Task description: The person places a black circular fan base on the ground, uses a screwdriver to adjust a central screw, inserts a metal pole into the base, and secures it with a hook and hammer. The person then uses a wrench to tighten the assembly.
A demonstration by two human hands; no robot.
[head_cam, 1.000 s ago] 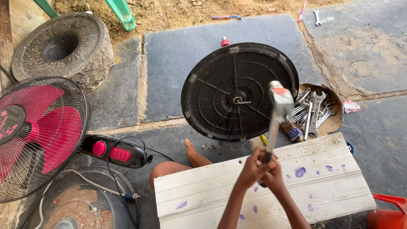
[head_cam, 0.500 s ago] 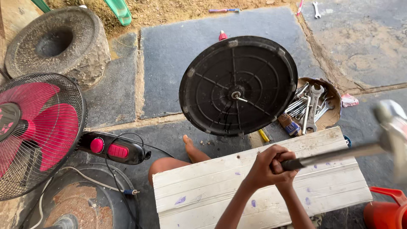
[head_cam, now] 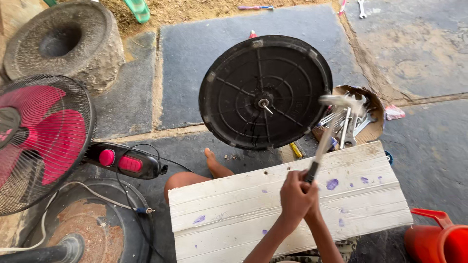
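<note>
A hammer (head_cam: 325, 136) with a metal head and a black grip is held up in both hands over a white wooden board (head_cam: 234, 209) lying across my lap. My left hand (head_cam: 292, 195) and my right hand (head_cam: 313, 207) are wrapped together around the handle's lower end. The blurred hammer head sits just right of a black round fan base (head_cam: 243, 73) that stands on edge, its ribbed underside and centre metal rod (head_cam: 264, 104) facing me. My bare foot (head_cam: 214, 164) shows below it.
A bowl of wrenches (head_cam: 373, 109) lies behind the hammer. At left are a fan with red blades (head_cam: 41, 141), its black switch box (head_cam: 124, 163) with cables, a rusty round stand base (head_cam: 87, 229) and a stone mortar (head_cam: 63, 44). A red container (head_cam: 438, 241) is at bottom right.
The hammer stood upright beside the black base, swung out low to the right, and is now raised again with its head near the base's right edge. Both hands kept their grip.
</note>
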